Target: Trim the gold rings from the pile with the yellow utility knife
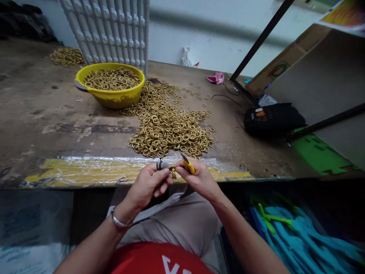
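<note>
Seemingly midway, gold-coloured rings [172, 173] are pinched by fingers of the left hand [149, 184] and right hand [202, 182], a yellow-handled knife [189, 166] also gripped in the latter, with a heap [168, 133] left on the tabletop [57, 125] beside a basin [119, 99] possibly done.

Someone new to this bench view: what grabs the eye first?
Probably the large heap of gold-coloured, round rings at mid-bench, with the bright yellow plastic basin, filled with similar rings, behind it to the left. Next, at the bench's near edge, the two bare hands: the left hand and right hand meet at a few small gold-coloured rings, the right also holding a yellow-handled, dark-bladed knife.
</note>
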Motion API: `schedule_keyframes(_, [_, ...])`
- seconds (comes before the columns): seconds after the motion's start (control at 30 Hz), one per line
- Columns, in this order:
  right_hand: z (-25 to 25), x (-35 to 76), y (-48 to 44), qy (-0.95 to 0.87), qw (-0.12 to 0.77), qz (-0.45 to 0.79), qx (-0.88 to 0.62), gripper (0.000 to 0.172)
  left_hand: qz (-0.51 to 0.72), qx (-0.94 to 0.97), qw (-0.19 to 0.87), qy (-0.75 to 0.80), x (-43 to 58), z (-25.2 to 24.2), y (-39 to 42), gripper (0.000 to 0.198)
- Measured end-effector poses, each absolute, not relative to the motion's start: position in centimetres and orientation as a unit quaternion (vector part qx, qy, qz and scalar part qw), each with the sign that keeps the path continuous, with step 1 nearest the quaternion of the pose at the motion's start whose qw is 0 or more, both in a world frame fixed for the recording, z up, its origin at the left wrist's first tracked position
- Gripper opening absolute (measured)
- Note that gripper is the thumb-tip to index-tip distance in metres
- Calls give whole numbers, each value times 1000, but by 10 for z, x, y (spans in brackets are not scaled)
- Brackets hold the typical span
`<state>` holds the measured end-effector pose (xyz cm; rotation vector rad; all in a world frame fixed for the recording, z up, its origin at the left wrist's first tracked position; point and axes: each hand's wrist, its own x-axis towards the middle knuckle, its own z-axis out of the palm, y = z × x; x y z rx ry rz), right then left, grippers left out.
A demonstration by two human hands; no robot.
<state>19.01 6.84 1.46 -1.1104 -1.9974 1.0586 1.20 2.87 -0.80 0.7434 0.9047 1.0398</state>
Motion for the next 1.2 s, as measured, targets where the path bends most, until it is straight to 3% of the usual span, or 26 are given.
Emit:
schedule_keyframes(0.23, [15,190,56,-788,314,337,-409,15,450,317,728,409,14,-7,25,23])
schedule_keyframes(0.47, [15,193,38,-833,170,140,-507,24,466,354,647,489,21,-4,25,20])
schedule_keyframes(0.7, [11,192,37,-833,132,91,-529,21,456,361,660,476,25,-8,24,25])
schedule_keyframes(1.03, [6,197,43,-809,147,91,-561,26,451,331,705,436,28,-3,26,28])
schedule_keyframes(1.2, [7,203,50,-777,236,175,-557,13,410,355,695,472,23,-5,24,30])
